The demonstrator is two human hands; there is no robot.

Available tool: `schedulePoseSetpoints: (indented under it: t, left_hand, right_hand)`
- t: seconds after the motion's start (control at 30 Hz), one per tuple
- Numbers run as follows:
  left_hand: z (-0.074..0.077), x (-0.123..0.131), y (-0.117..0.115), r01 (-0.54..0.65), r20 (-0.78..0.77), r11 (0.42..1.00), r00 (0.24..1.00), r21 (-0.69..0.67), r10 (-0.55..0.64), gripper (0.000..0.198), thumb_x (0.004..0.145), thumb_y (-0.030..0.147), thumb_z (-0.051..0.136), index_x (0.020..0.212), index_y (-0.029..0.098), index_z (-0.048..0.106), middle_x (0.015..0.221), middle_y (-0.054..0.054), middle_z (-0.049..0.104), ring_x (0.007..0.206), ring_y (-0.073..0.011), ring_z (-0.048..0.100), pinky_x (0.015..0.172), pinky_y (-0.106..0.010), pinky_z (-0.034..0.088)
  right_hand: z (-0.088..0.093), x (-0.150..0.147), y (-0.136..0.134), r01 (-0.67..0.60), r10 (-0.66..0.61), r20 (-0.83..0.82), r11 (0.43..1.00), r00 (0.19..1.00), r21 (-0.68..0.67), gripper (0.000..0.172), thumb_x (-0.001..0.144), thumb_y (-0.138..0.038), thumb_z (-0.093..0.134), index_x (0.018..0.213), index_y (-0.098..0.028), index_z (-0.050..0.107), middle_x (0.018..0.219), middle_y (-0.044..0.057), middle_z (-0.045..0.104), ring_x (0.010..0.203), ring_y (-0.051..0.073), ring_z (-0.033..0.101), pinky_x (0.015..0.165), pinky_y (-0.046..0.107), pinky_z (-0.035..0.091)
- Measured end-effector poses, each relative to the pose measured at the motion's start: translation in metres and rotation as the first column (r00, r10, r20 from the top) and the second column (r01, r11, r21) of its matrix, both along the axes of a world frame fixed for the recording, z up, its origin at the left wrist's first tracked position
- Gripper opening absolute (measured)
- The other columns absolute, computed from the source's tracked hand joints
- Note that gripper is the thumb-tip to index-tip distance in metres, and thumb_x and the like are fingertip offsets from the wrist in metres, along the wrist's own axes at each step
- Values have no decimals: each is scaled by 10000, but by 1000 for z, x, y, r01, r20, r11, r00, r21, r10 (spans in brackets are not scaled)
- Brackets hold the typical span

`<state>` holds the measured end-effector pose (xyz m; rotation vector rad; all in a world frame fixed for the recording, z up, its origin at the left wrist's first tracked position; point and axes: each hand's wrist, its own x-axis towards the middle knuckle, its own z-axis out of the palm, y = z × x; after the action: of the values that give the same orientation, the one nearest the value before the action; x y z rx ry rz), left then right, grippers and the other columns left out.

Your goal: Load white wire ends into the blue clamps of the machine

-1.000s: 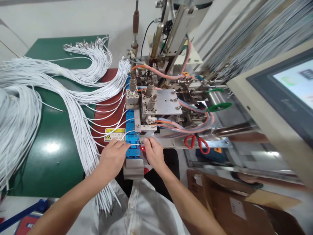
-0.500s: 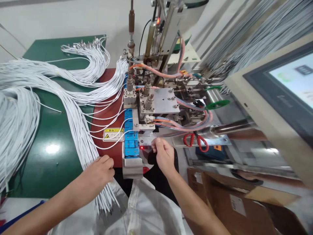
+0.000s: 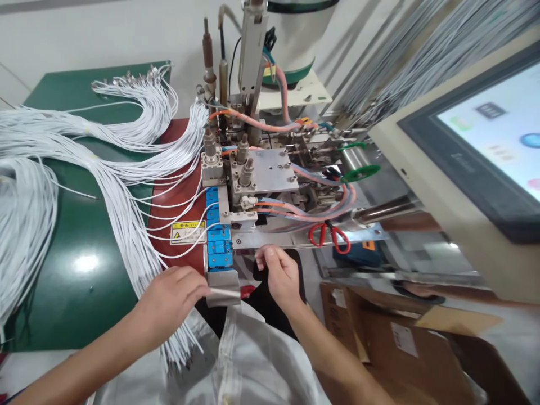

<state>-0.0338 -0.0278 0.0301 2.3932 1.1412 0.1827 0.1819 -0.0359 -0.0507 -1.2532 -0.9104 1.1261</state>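
Left hand (image 3: pixel 176 295): grip closed on white cable (image 3: pixel 225 293). Right hand (image 3: pixel 279 274): curled, grip contents cannot be determined. Warning label (image 3: pixel 188 232): headed 警告; fine print blurred.

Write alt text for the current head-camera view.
A person's left hand pinches a thin white cable near a row of rectangular blue blocks on a silvery metal machine; the right hand, loosely curled, hovers opposite. Bundles of white cables cover part of a green tabletop.

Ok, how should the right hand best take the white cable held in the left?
Probably pinch the white cable near its tip, coming from the right: it sticks out sideways from the left hand, uncovered on the side toward the right hand.
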Motion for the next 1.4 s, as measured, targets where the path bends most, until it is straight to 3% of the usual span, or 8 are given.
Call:
schedulePoseSetpoints:
  t: [0.13,0.33,0.47,0.63,0.83,1.03,1.2,1.4]
  left_hand:
    - [-8,20,1,-262,163,965,953,11,256,171,890,227,418,868,186,583,790,-10,629,722,-126,590,668,-241,460]
    - [-20,45,-3,-263,342,964,904,-30,257,230,875,188,434,1054,182,577,972,-59,645,884,-144,605,790,-264,488]
    - [-23,54,0,-321,426,937,835,-135,348,164,844,225,507,934,187,638,875,-41,665,792,-135,625,722,-242,509]
    - [-27,56,3,-421,480,888,749,-188,457,139,820,204,531,858,183,663,820,-38,666,756,-133,623,689,-240,514]
    - [-29,59,-1,-443,475,884,752,-151,457,136,800,178,530,808,188,666,802,-37,658,717,-129,617,653,-236,513]
    - [-23,52,5,-356,439,884,772,-302,460,172,826,221,508,805,186,675,798,-35,668,755,-139,613,703,-248,501]
    - [-22,51,7,-424,466,772,623,-474,628,128,769,249,582,757,174,685,749,-28,672,705,-138,612,673,-242,507]
    - [-25,56,5,-462,495,735,545,-496,676,84,730,213,608,741,168,679,758,-32,660,718,-140,616,679,-241,510]
  right_hand:
    - [10,-5,-9,-84,95,-94,990,991,117,291,836,-403,462,831,-182,652,666,34,606,569,134,523,522,263,434]
    - [34,-9,-2,-134,121,200,990,972,52,111,771,-252,560,699,-175,596,650,8,580,560,112,520,521,227,437]
    - [35,-10,1,-191,181,250,982,951,14,119,781,-250,541,702,-169,576,636,2,560,545,101,502,495,206,424]
    - [28,-17,-3,-47,26,261,996,965,75,103,810,-227,507,758,-179,582,686,14,577,611,119,543,568,236,461]
    - [35,-23,-4,-72,-2,388,982,922,177,81,766,-183,557,713,-193,617,696,28,608,635,136,572,582,257,473]
    - [37,-22,2,-147,89,326,976,941,158,135,805,-192,509,737,-194,626,727,29,618,690,146,582,647,273,471]
    - [28,-33,1,46,-47,167,999,985,8,158,823,-245,485,726,-177,589,682,11,587,644,134,557,615,258,469]
    - [32,-38,-5,40,-62,213,993,975,109,76,769,-206,557,729,-186,619,728,33,604,680,149,579,619,270,477]
